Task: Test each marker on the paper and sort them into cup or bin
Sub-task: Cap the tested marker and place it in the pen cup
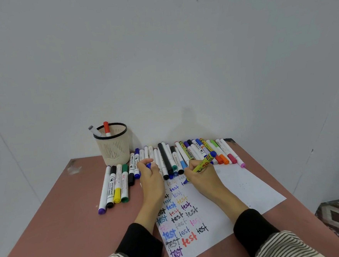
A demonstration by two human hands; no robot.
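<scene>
The paper [220, 215] bears "test" repeatedly in many colours; one white marker [111, 189] reads "WHITEBOARD MARKER".

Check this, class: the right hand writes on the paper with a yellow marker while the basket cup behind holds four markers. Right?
Not quite. The head view shows only two markers in the basket cup: a grey-capped one and a red-capped one. The right hand does write on the paper with the yellow marker.

A dense row of markers [186, 157] fences the table's far edge, the mesh cup [113, 146] blocks the back left corner (two markers poke from it), while bare tabletop [69, 205] lies open left of the paper [239, 189].
</scene>
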